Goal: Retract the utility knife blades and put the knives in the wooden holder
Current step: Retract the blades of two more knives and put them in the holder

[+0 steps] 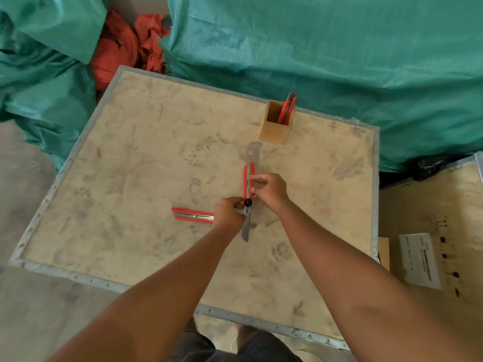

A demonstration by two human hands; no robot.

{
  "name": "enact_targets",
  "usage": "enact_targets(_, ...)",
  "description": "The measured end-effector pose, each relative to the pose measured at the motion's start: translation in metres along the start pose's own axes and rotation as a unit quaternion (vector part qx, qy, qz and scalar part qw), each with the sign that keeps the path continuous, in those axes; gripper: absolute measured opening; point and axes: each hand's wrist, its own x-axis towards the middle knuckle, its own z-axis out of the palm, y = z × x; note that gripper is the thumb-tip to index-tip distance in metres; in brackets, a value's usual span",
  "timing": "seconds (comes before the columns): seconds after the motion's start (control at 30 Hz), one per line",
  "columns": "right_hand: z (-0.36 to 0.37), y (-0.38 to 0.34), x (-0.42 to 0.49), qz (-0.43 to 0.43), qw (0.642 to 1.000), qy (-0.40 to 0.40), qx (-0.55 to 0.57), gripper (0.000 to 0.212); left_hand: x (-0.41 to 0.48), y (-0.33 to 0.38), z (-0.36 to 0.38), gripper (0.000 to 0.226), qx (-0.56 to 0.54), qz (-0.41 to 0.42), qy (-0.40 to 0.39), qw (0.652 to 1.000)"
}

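Near the desk's [146, 163] centre, both hands are working on one red utility knife [248, 178]. Left hand [228, 212] is closing finger and thumb around the black knob [247, 203] at the blade end of the handle. Right hand [269, 188] is curling its fingers onto the handle from the 3 o'clock side, gripping it. Knife is lying along the 12-to-6 line, handle pointing to 12 o'clock, blade [246, 228] sticking out toward 6 o'clock, fully exposed past the left hand.

At 9 o'clock of the left hand, a second red knife [192, 214] is lying flat on the desk, its long axis running 9-to-3; its right end is disappearing behind the left hand, so blade state cannot be told.

Farther out, toward 12 o'clock of the hands and well apart from them, the wooden holder [274, 126] is standing upright close to the desk's far edge. Red knives [287, 109] are leaning inside it against its right wall, tips rising above the rim; exact count is unclear.

Beyond the desk, green tarpaulin [313, 48] is covering the background, with orange cloth [122, 48] showing at 11 o'clock. At 3 o'clock, a second wooden surface [431, 205] is carrying a white paper label [419, 259].
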Motion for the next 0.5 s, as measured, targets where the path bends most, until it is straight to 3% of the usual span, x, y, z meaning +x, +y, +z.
enact_targets(0.27,0.006,0.002,0.004,0.042,0.999,0.013,0.027,0.021,-0.004,0.008,0.011,0.033,-0.007,0.027,0.033,0.999)
enact_targets(0.5,-0.003,0.004,0.005,0.038,0.998,-0.003,0.050,0.026,-0.004,0.013,0.006,0.039,-0.083,0.000,0.011,0.997)
